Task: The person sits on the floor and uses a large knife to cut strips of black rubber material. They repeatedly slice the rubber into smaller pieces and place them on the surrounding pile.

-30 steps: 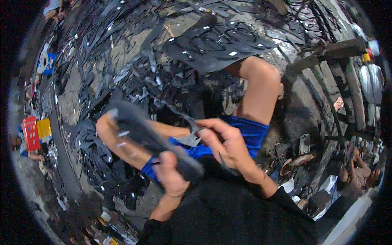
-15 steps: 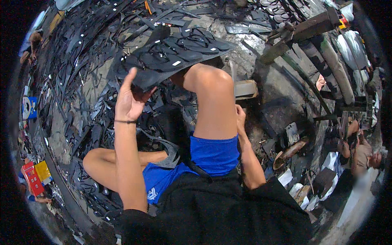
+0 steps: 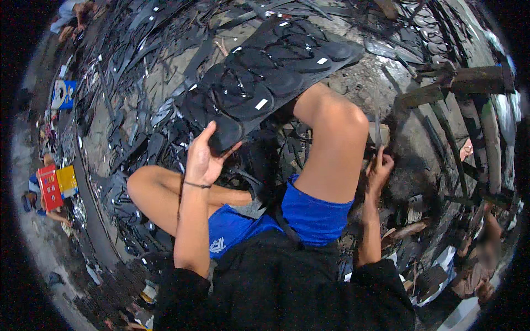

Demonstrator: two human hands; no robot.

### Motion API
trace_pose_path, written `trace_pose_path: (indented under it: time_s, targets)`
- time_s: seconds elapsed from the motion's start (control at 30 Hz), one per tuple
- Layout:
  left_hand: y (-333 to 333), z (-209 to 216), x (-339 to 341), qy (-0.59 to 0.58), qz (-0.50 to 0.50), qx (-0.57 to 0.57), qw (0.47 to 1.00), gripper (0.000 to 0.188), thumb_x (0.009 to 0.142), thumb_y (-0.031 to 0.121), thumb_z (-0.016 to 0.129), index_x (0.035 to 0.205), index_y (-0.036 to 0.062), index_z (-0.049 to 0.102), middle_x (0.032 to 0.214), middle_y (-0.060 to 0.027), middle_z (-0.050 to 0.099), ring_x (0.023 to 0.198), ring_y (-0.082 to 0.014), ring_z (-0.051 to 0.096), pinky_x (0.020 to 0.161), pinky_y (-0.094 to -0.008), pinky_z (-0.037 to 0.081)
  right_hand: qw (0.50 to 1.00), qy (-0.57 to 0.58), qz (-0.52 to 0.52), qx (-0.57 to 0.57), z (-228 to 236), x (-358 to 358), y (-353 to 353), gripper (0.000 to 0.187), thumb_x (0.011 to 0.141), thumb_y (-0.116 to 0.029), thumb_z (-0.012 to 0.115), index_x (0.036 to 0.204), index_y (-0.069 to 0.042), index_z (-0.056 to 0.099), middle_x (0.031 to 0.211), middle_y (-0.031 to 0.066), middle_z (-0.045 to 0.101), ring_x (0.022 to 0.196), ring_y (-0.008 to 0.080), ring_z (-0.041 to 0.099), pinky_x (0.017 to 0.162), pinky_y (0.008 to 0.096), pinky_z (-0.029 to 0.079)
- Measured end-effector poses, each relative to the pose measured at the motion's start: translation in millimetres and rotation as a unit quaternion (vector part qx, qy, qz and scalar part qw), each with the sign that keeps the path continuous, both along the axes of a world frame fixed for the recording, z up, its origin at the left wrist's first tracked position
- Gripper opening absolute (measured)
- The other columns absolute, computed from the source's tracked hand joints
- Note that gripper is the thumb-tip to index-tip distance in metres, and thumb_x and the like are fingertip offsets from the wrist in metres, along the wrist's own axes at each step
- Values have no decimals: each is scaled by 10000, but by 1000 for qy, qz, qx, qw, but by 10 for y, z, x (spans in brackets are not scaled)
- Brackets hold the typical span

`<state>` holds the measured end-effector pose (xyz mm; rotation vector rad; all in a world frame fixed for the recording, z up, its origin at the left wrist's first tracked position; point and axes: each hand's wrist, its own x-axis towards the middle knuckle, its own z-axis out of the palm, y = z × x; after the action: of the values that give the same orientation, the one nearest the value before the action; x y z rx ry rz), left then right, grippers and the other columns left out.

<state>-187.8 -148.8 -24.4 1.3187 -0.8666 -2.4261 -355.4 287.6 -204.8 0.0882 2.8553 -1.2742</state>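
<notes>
Dark strips point(image 3: 148, 51) litter the grey floor point(image 3: 358, 83). White labels point(image 3: 261, 103) dot black sandals point(image 3: 237, 80) on a sheet point(image 3: 291, 94), upper centre; blue shorts point(image 3: 320, 215) bear a white mark point(image 3: 217, 244). The left hand point(image 3: 201, 163) grips the sheet's lower-left corner; the right hand point(image 3: 380, 172) meets a blade point(image 3: 377, 124), its hold unclear.

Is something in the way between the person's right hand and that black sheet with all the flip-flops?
Yes. The person's bent right leg stands between the right hand and the black sheet with the flip-flops. Nothing visible blocks the left hand, which is at the sheet's near corner.
</notes>
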Motion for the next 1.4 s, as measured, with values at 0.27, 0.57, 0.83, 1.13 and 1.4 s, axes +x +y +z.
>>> trace_pose_path:
  time_s: [0.27,0.57,0.83,1.13,1.4]
  targets:
    - [-215,-32,-107,-54,2,-58,997,258,905,299,740,1016,76,673,951,-74,697,850,-198,693,681,-374,618,939,-237,60,-240,408,1168,70,515,1037,-452,454,1319,-26,519,1204,88,564,984,180,580,811,309,503]
    - [-246,480,-229,-67,-17,-134,989,265,959,323,667,984,59,673,911,-58,699,767,-153,677,628,-302,582,858,-331,236,-313,2140,1037,-1275,323,989,-322,528,1179,-61,540,712,41,557,587,151,540,537,320,482]
    - [-439,282,-8,-83,-35,-116,989,380,956,413,650,1100,63,622,917,-58,689,753,-151,687,553,-328,595,847,-265,447,-115,1909,1105,-2218,358,969,-247,610,1174,24,497,840,258,671,778,454,671,653,496,528]
    - [31,127,106,-89,8,-77,993,278,973,376,625,1046,108,636,916,-30,691,751,-144,677,540,-318,555,814,-265,513,-69,1699,855,-2628,398,967,-240,602,1096,106,453,746,252,667,721,437,679,616,494,533]
    - [419,99,-49,-22,94,-20,995,304,984,374,607,1049,79,636,920,-40,691,784,-146,673,570,-323,554,871,-187,449,72,1492,1000,-2803,313,916,-184,617,1065,54,479,858,281,669,786,487,664,661,557,536]
